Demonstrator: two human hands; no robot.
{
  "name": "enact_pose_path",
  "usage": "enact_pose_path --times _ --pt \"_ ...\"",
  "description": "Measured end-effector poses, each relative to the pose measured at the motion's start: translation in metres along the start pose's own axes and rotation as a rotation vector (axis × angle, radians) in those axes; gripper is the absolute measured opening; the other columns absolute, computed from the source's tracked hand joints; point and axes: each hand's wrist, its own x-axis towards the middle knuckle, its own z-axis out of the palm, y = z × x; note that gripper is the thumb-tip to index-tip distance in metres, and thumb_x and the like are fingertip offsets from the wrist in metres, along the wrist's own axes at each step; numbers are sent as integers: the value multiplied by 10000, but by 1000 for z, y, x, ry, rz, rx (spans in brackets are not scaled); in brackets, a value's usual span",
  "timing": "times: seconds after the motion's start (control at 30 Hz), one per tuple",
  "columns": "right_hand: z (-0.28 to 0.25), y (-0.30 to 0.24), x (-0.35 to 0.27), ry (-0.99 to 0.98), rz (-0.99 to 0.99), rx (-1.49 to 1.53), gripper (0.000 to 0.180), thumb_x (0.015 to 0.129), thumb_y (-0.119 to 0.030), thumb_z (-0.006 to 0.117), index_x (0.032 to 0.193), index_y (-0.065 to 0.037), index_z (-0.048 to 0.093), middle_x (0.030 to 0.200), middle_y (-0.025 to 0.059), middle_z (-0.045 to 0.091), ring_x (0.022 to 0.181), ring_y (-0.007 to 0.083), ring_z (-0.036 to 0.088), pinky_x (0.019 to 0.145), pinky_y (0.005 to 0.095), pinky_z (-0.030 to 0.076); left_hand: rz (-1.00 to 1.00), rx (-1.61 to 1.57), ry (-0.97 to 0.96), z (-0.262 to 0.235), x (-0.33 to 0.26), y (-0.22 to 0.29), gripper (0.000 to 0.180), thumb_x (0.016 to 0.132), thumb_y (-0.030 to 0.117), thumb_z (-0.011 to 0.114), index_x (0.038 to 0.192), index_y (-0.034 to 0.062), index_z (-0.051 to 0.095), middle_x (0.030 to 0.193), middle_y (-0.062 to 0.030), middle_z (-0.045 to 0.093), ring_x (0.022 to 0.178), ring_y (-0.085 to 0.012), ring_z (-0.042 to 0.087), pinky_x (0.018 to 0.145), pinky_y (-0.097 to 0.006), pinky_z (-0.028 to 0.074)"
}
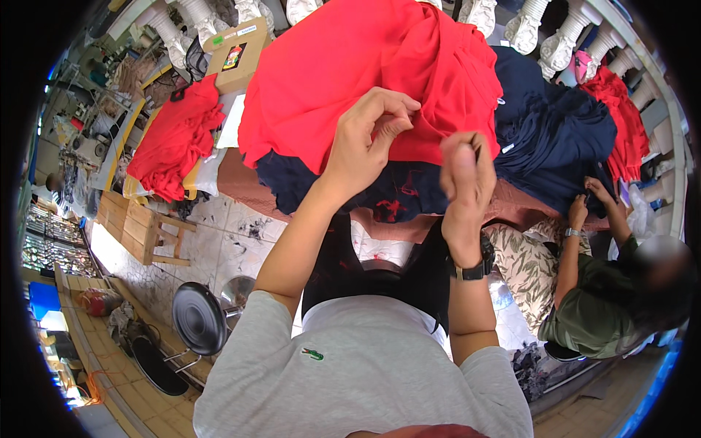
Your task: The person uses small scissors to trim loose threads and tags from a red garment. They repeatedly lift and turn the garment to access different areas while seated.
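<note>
Likely garment workshop: heaped red cloth [350,73], navy cloth [558,124], co-worker [602,317] handling it.

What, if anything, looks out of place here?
Dark scraps litter the tiled floor at left, looking untidy; small red bits stand out oddly against the navy cloth below the red fabric.

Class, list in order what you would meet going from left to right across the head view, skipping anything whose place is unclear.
Wooden stool → cardboard box → left hand → right hand → navy cloth → clear plastic bag.
</note>
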Motion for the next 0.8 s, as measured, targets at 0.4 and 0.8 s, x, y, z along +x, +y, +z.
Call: enact_pose_path --times 0.4,0.8 --pt "-15 25 48 -119 -31 -165 128 988 -105 675 987 21 694 808 -25 573 744 60 482 660 221 389 -395 29 -763 -15 -82 45 52 916 -18 651 968 -15 645 849 -64 655 716 -164 665 690 -294 535" --pt "-27 19 37 -116 3 -155 150 1005 -124 664 1058 14 688 910 -22 649 853 42 541 764 211 444 -408 58 -5 28 -31 47 94 977 79 667 1006 -7 641 857 -67 693 770 -103 660 697 -252 529"
